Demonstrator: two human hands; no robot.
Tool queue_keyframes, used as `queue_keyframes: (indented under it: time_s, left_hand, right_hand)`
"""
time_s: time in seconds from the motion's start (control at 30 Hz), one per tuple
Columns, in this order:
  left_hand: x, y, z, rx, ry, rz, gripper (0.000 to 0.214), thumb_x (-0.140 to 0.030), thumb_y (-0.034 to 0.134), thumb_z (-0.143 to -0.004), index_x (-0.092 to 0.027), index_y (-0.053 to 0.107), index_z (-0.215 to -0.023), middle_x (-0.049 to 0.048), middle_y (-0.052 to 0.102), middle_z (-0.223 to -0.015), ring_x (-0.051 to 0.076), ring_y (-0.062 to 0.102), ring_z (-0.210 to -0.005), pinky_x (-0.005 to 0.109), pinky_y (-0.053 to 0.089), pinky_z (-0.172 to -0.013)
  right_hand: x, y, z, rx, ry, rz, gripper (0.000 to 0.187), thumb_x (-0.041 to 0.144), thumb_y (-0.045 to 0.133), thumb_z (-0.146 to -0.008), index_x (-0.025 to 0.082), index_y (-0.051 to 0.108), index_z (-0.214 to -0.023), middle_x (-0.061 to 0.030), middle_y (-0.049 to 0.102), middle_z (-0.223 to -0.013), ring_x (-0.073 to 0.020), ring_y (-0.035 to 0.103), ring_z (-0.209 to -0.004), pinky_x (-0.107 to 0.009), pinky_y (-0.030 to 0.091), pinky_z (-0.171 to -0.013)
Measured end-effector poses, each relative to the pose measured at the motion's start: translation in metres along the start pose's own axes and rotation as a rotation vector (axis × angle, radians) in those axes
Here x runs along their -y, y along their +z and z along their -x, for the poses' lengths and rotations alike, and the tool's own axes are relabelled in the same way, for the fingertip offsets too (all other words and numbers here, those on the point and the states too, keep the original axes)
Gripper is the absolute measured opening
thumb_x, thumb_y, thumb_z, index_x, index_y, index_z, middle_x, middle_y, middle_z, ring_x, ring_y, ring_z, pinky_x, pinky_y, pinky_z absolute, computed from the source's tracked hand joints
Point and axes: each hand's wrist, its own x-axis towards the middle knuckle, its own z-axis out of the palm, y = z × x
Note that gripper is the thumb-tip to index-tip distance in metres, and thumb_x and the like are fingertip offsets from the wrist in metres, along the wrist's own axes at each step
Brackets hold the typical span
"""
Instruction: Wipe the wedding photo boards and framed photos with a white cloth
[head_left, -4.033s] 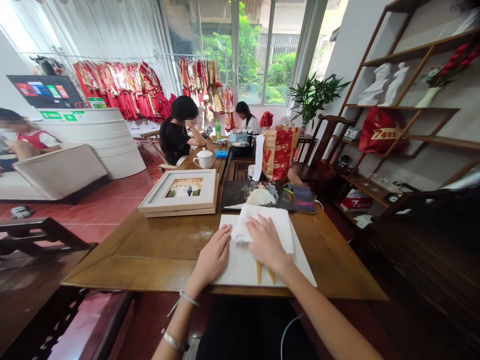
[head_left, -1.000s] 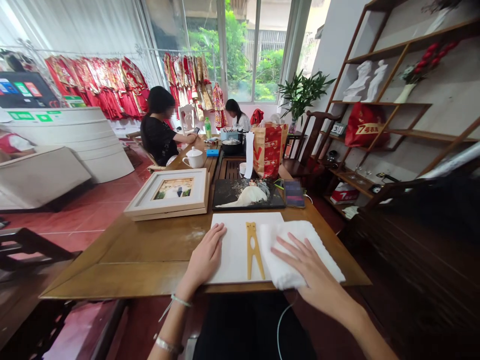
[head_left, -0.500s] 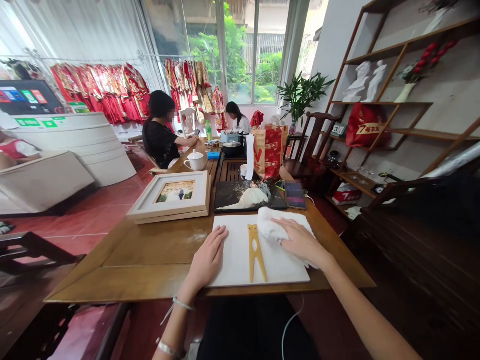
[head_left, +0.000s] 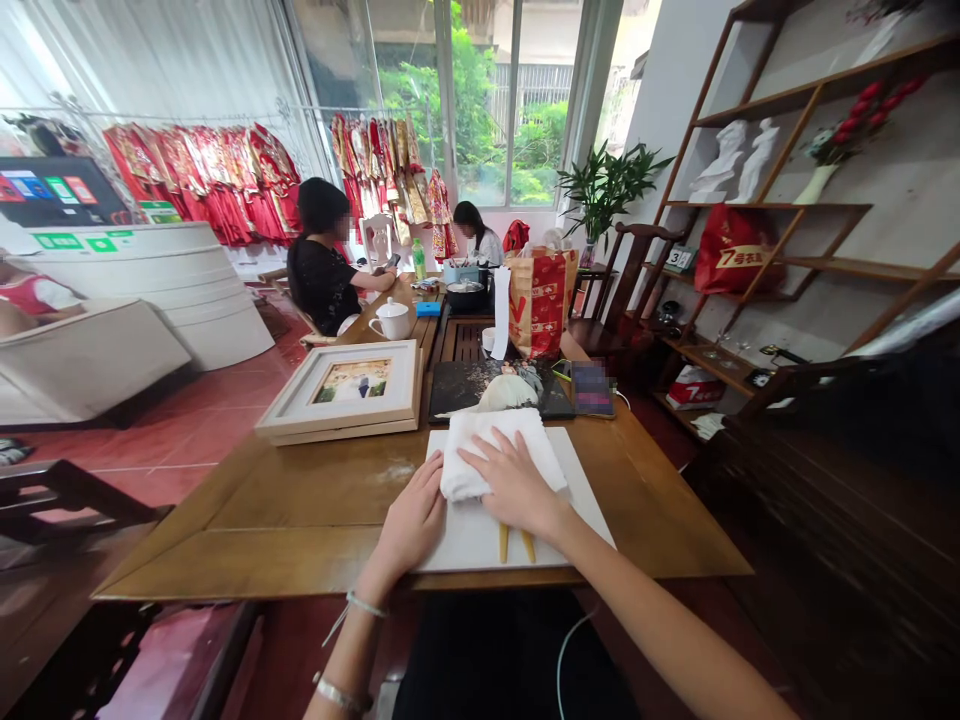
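Right hand [head_left: 517,487] on towel [head_left: 487,440], bag [head_left: 731,262] marked 7

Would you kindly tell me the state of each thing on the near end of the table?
White board: flat on the table.
White cloth: folded, on the board, under the right hand.
Right hand: flat on the cloth, palm down.
Left hand: flat, open, at the board's left edge.
Yellow stand: on the board, mostly covered, two legs showing.
Framed picture: lying face up.
Teapot: upright, lid on.
Red bag: upright.
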Motion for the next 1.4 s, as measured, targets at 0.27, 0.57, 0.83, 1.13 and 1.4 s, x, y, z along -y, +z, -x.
queue_keyframes:
  time_s: [0.27, 0.57, 0.83, 1.13, 1.4]
  left_hand:
    - [0.0, -0.001, 0.001, 0.02, -0.037, 0.026, 0.042, -0.023, 0.031, -0.093, -0.021, 0.051, -0.13, 0.0049, 0.044, -0.145, 0.019, 0.034, -0.138, 0.039, 0.032, -0.113]
    - [0.001, 0.001, 0.001, 0.014, -0.035, -0.001, 0.042, -0.021, 0.03, -0.093, -0.02, 0.05, -0.131, 0.0055, 0.044, -0.145, 0.019, 0.033, -0.138, 0.04, 0.03, -0.114]
    - [-0.004, -0.003, 0.001, -0.015, -0.012, -0.017, 0.039, -0.021, 0.034, -0.092, -0.021, 0.054, -0.125, 0.0077, 0.05, -0.139, 0.021, 0.042, -0.132, 0.039, 0.038, -0.108]
    - [-0.001, -0.001, 0.001, 0.001, -0.028, -0.009, 0.039, -0.021, 0.033, -0.093, -0.019, 0.054, -0.126, 0.0077, 0.047, -0.142, 0.021, 0.037, -0.136, 0.041, 0.033, -0.112]
    - [0.001, -0.002, 0.002, 0.014, -0.041, 0.087, 0.042, -0.022, 0.033, -0.093, -0.02, 0.049, -0.132, 0.0058, 0.044, -0.145, 0.019, 0.034, -0.138, 0.04, 0.029, -0.114]
  right_hand:
    - [0.023, 0.009, 0.099, 0.048, -0.19, -0.056, 0.081, 0.009, 0.049, -0.064, 0.026, 0.034, -0.142, -0.0039, 0.025, -0.154, -0.0295, 0.002, -0.142, -0.055, -0.003, -0.112]
    - [-0.006, -0.014, 0.061, 0.01, 0.022, -0.162, 0.078, 0.007, 0.045, -0.061, 0.026, 0.046, -0.137, 0.0005, 0.042, -0.145, -0.0241, 0.023, -0.139, -0.047, 0.012, -0.114]
    - [0.01, -0.025, -0.024, -0.006, 0.012, -0.172, 0.059, 0.013, 0.045, -0.072, 0.021, 0.053, -0.13, -0.0055, 0.052, -0.137, -0.0304, 0.038, -0.129, -0.053, 0.029, -0.104]
    - [0.0, -0.015, -0.015, -0.021, 0.116, -0.084, 0.059, 0.008, 0.042, -0.073, 0.018, 0.051, -0.131, -0.0061, 0.04, -0.146, -0.0325, 0.023, -0.137, -0.063, 0.02, -0.105]
    - [0.033, 0.008, 0.032, -0.08, 0.087, 0.02, 0.063, 0.007, 0.043, -0.074, 0.008, 0.044, -0.137, -0.0128, 0.032, -0.15, -0.0348, 0.012, -0.14, -0.059, 0.002, -0.112]
